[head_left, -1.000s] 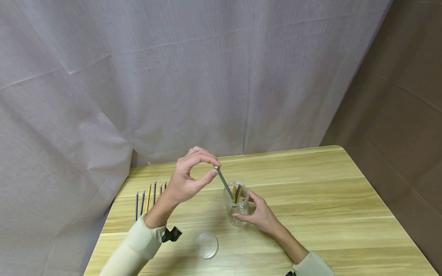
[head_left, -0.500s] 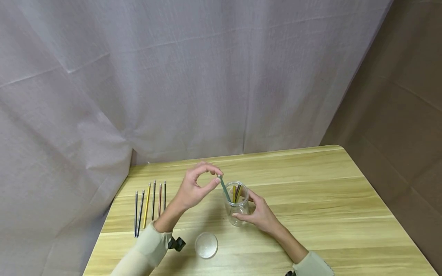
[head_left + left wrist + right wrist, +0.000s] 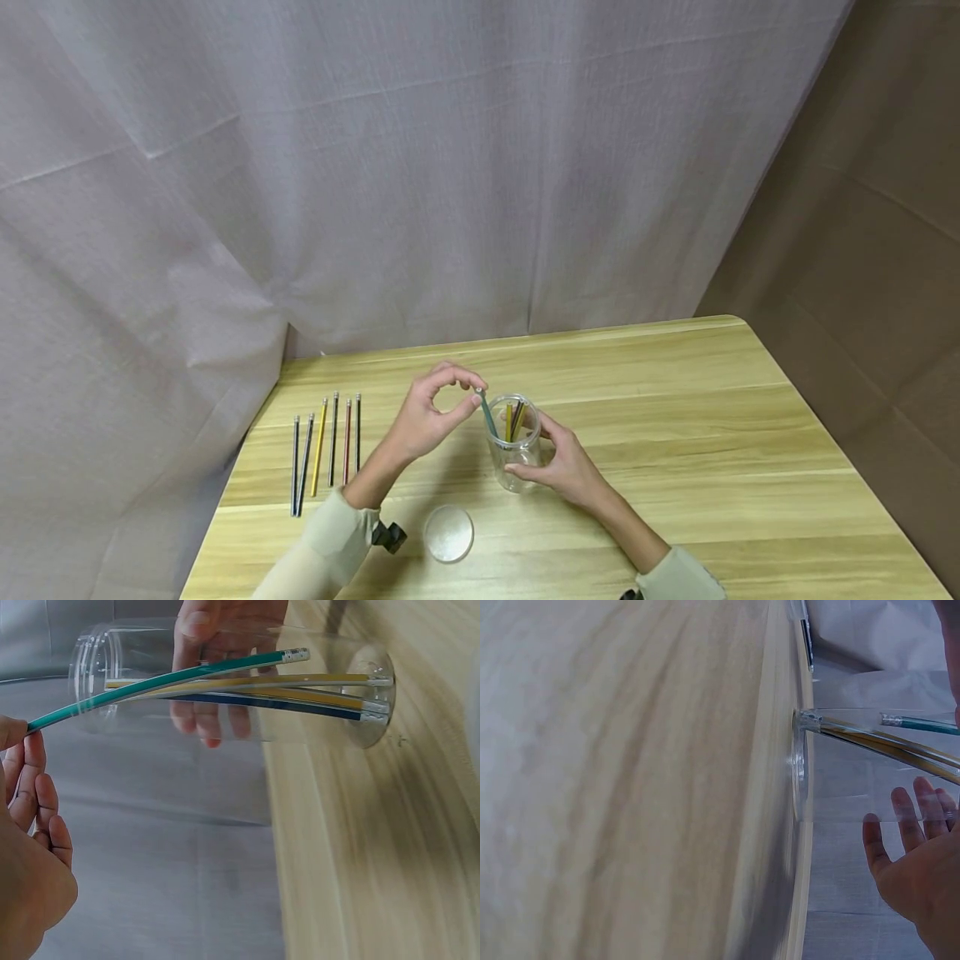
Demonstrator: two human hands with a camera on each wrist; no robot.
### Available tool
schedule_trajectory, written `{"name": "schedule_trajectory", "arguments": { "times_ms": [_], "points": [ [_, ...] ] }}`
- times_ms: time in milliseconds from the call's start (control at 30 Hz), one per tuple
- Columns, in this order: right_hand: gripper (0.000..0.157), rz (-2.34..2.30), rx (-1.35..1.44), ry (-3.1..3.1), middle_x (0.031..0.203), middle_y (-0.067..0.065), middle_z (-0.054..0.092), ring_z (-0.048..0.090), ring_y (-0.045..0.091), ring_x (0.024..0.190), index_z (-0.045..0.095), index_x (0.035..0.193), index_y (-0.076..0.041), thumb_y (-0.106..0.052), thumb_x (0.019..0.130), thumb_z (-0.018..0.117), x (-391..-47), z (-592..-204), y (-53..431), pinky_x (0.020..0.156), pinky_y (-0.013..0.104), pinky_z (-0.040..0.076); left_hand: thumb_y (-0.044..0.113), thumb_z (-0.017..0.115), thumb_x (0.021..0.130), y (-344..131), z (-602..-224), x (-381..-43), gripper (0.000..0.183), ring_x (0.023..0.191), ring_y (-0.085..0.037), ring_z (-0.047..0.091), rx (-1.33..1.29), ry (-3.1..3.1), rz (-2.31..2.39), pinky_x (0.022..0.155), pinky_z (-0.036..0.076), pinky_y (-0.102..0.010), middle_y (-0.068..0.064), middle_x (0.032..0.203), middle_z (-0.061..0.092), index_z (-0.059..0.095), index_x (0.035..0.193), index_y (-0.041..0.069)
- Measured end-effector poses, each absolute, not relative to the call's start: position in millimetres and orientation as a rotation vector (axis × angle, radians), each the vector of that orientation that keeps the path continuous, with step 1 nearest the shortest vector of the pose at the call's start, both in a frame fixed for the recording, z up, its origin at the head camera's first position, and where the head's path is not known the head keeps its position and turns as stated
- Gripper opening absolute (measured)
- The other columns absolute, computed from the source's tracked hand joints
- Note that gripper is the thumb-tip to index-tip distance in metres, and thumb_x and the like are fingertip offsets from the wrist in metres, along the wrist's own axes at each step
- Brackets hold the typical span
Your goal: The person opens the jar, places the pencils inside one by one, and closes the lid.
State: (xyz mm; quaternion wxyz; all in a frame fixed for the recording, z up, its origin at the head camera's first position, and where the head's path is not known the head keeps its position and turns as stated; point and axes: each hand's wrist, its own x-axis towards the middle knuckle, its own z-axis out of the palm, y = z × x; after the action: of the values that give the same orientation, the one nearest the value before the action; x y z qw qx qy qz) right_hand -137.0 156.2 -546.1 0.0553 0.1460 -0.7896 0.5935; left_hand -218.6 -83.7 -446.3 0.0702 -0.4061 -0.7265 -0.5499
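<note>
My left hand (image 3: 429, 421) pinches a green pencil (image 3: 165, 676) by its upper end, thumb against fingertips. The pencil slants down through the mouth of a clear jar (image 3: 516, 477), its eraser end inside and short of the jar's bottom in the left wrist view. Two yellow pencils and a dark pencil (image 3: 300, 709) lean together in the jar, eraser ends at the bottom. Around the jar's right side, my right hand (image 3: 564, 467) holds it upright on the table, thumb in front and fingers behind.
A round clear lid (image 3: 448, 533) lies on the wooden table (image 3: 675, 417) in front of the jar. To the left, several pencils lie in a rough row, among them a yellow pencil (image 3: 319, 450) and a red pencil (image 3: 347, 437). A grey curtain (image 3: 412, 167) hangs behind.
My left hand has moved down and slightly right, lowering the green pencil deeper into the jar. More of the pencil row shows beside the left forearm. The right hand and jar stay put.
</note>
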Motion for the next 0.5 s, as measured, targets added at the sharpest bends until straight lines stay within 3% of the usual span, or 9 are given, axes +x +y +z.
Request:
{"name": "schedule_trajectory", "arguments": {
  "times_ms": [367, 500],
  "points": [
    [0.088, 1.808, 0.425, -2.402, 0.138, 0.008, 0.068, 0.061, 0.035, 0.13, 0.052, 0.154, -0.006, -0.026, 0.08, 0.095, -136.4, -545.8, 156.1, 0.11, 0.067, 0.042, 0.002, 0.077, 0.094, -83.9, -454.8, -218.5, 0.017, 0.102, -0.019, 0.065, -1.184, -2.21, -1.654, 0.095, 0.051, -0.048, -0.003, 0.104, 0.076, 0.077, 0.108, 0.011],
    [0.087, 1.809, 0.427, -2.403, 0.138, 0.008, 0.068, 0.061, 0.036, 0.13, 0.052, 0.154, -0.007, -0.026, 0.08, 0.095, -136.4, -546.1, 156.3, 0.11, 0.067, 0.041, 0.002, 0.078, 0.094, -83.6, -454.2, -219.8, 0.017, 0.103, -0.02, 0.065, -1.196, -2.199, -1.651, 0.096, 0.051, -0.045, -0.003, 0.105, 0.077, 0.078, 0.108, 0.012]
  ]
}}
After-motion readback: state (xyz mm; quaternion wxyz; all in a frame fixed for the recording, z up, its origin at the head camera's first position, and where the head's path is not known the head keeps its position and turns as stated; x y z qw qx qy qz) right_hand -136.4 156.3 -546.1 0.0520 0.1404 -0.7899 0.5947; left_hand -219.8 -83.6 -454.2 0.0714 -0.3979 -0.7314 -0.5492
